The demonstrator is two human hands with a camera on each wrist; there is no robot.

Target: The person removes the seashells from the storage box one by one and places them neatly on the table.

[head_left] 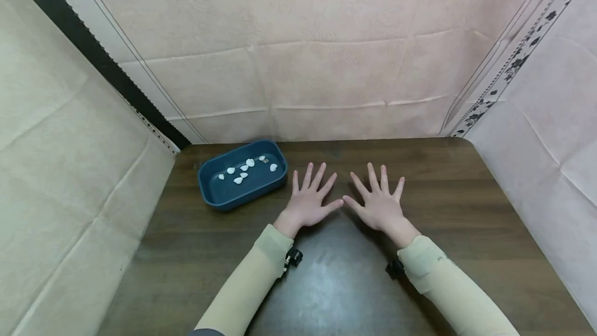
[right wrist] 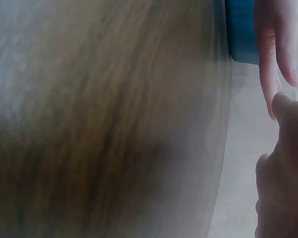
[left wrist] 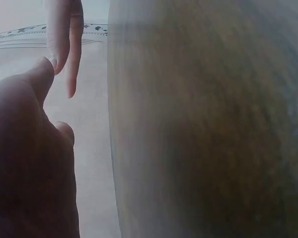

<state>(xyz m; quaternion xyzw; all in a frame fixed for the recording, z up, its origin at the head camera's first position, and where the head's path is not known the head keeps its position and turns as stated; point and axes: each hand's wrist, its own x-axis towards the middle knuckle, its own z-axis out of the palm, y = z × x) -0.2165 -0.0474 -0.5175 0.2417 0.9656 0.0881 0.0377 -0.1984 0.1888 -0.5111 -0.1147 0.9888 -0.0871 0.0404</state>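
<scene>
The left hand (head_left: 308, 204) and right hand (head_left: 381, 209) are holding nothing, 10 fingers splayed, thumbs practically meeting, the blue tray (head_left: 258, 179) sitting to their left — walls likely keeping its white pieces (head_left: 250, 162) from scattering.

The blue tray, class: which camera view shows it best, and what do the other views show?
The head view, because it shows the blue tray whole, with the white pieces in it. The right wrist view shows only part, partly hidden by the left hand; the left wrist view shows none.
</scene>
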